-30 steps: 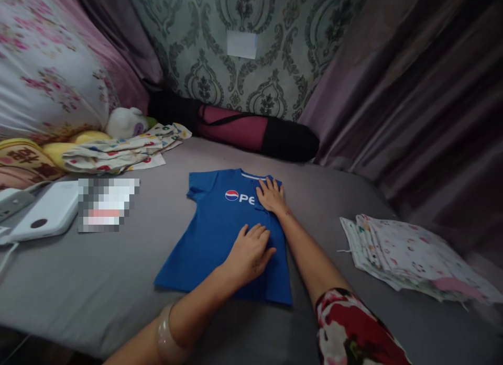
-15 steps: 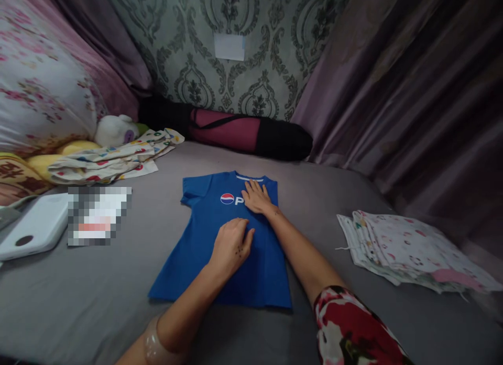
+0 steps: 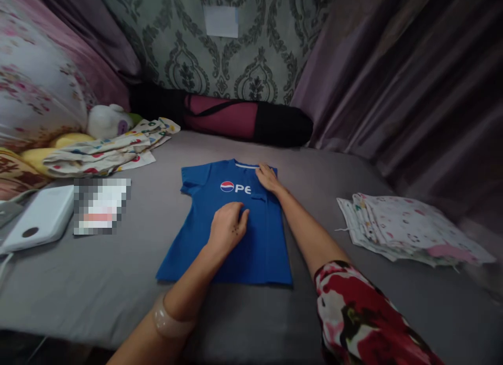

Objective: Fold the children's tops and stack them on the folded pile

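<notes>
While the shirt lies on the bed with its right side folded in, the right hand, grip open, rests on its far right corner, probably to flatten the fold, and the left hand is over its middle, grip impossible to tell.

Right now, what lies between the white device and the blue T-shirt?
In the head view, a pixelated item lies beside the white device, then grey sheet up to the blue T-shirt.

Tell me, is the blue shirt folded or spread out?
Partly folded: the blue shirt lies flat, one sleeve out at picture left, but its other side is turned in, cutting off the lettering after "PE".
</notes>
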`<state>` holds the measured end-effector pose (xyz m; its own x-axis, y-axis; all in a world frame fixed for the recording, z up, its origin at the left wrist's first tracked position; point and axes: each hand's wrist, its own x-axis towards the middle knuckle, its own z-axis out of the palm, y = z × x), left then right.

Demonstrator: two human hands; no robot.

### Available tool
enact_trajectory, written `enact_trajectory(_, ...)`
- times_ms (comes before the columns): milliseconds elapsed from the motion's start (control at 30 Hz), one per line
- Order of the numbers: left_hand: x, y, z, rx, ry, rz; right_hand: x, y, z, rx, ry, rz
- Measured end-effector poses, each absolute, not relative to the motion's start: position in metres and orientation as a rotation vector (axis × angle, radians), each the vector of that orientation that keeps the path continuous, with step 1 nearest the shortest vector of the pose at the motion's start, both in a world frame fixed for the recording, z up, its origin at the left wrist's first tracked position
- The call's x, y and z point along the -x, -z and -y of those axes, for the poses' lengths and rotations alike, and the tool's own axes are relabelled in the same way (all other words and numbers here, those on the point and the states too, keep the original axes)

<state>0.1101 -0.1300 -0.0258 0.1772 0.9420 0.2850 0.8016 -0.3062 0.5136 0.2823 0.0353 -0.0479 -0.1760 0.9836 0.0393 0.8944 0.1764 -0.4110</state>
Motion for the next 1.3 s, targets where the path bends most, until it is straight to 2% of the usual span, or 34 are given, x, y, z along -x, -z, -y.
enact_trajectory(67, -0.108, 0.025, 0.128, -2.164, -0.805, -1.719, -0.294, 0.046, -0.026, 1.754, -0.486, 2.164)
enact_trajectory(200, -0.105, 0.021, 0.125, -2.069, -0.720, -1.805, -0.310, 0.052, 0.016, 1.762, -0.375, 2.281)
enact_trajectory(433, -0.094, 0.012, 0.121, -1.954, -0.672, -1.907, -0.297, 0.052, 0.097, 1.832, -0.299, 2.362)
enact_trajectory(967, -0.072, 0.009, 0.110, -1.829, -0.659, -1.984, -0.276, 0.025, 0.241, 1.723, -0.489, 2.424)
enact_trajectory(1167, -0.058, 0.003, 0.111, -1.814, -0.666, -2.037, -0.286, 0.005, 0.224, 1.649, -0.611, 2.446)
enact_trajectory(1300, -0.057, 0.001, 0.112, -1.833, -0.655, -2.045, -0.286, 0.009, 0.157, 1.742, -0.343, 2.303)
